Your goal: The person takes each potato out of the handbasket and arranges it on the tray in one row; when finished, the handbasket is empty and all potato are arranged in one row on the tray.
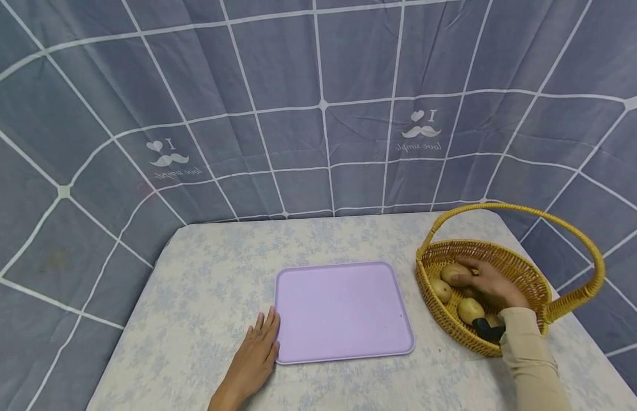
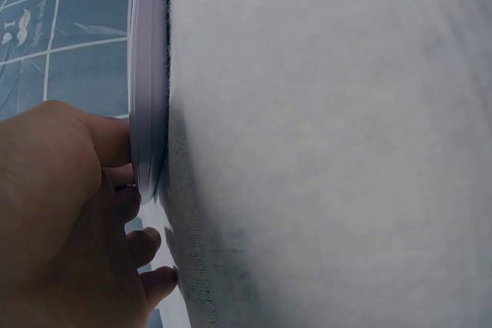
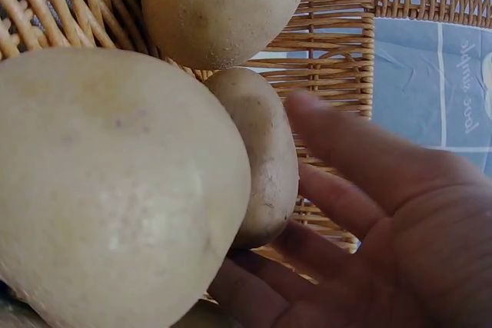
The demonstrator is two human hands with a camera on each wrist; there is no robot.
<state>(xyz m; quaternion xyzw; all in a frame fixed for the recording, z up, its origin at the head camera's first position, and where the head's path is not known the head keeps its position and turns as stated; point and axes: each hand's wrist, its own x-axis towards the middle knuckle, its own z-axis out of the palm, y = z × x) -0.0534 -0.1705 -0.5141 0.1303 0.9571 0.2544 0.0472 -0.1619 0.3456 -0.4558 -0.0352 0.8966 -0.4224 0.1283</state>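
Note:
A pale purple tray [image 1: 344,314] lies flat on the table. My left hand [image 1: 254,354] rests at its left edge with fingers extended, and in the left wrist view the thumb touches the tray's side [image 2: 150,74]. My right hand [image 1: 490,282] reaches into a wicker basket [image 1: 452,337], its thumb and fingers about a potato [image 1: 454,274] near the far left wall. The right wrist view has this brown potato [image 3: 265,151] between thumb and fingers, the fingertips partly hidden behind it. Other potatoes [image 3: 115,182] lie beside it, one of them [image 1: 471,310] near my wrist.
The basket's tall handle [image 1: 524,208] arches above my right forearm. A black object [image 1: 488,330] sits by the right wrist. Pale floral cloth [image 1: 221,274] covers the table, and a blue-grey gridded curtain [image 1: 298,142] hangs behind and at both sides.

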